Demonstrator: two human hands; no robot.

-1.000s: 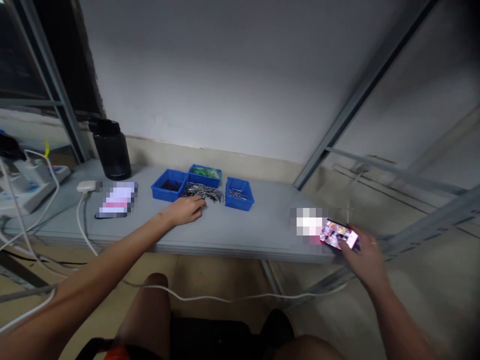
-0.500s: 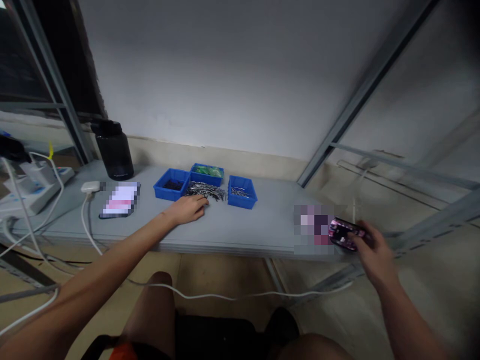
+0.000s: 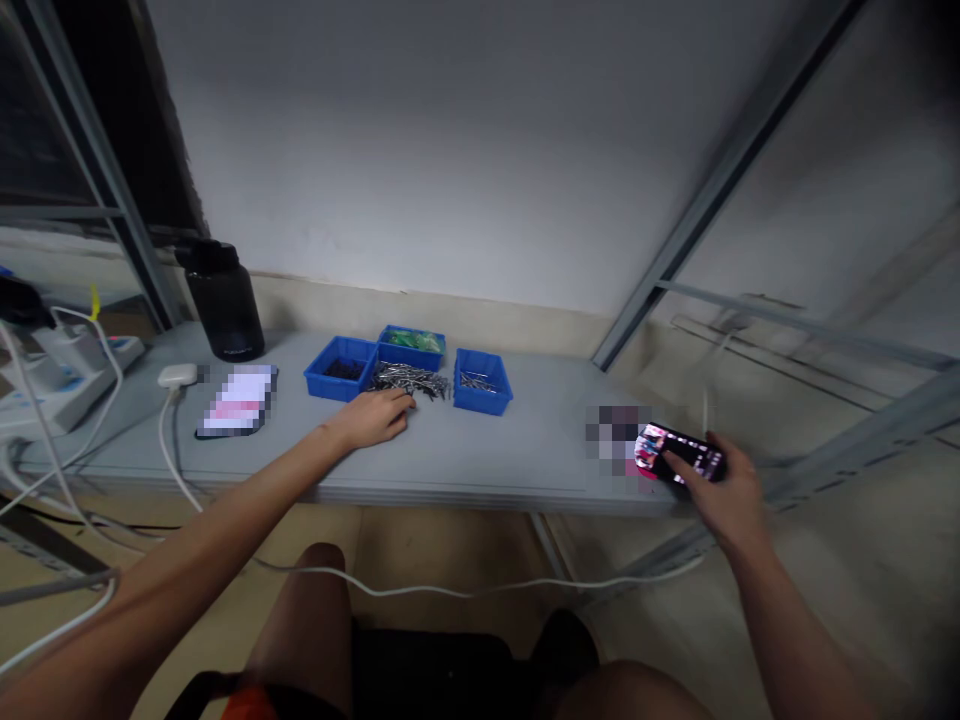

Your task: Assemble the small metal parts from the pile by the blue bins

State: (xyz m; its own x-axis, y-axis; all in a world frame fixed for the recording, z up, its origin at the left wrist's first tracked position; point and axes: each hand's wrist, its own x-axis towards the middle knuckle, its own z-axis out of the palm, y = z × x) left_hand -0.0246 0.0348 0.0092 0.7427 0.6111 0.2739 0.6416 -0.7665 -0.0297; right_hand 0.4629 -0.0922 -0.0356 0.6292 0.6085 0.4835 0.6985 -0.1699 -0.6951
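My right hand (image 3: 735,500) grips a lit phone (image 3: 694,455) near the table's right end, its thumb over the screen. At the front of a loose pile of thin metal pieces (image 3: 411,380) rests my left hand (image 3: 379,418), its fingers curled together. Whether anything is between those fingers is hidden. Left of the pile stands a blue bin (image 3: 321,387) with small dark pieces. Behind it, another blue bin (image 3: 409,357) holds green and clear material. A third blue bin (image 3: 484,402), to the right, contains some thin metal pieces.
On the grey table (image 3: 465,460) a dark bottle (image 3: 223,305) stands at the back left, near a second phone (image 3: 238,402) with a blurred screen. Power strips (image 3: 60,390) and white cables crowd the left end. One white cable (image 3: 465,597) hangs across in front of my knees.
My right hand has moved the phone slightly left and up, and its screen shows a different picture. My left hand has stayed by the metal pieces.
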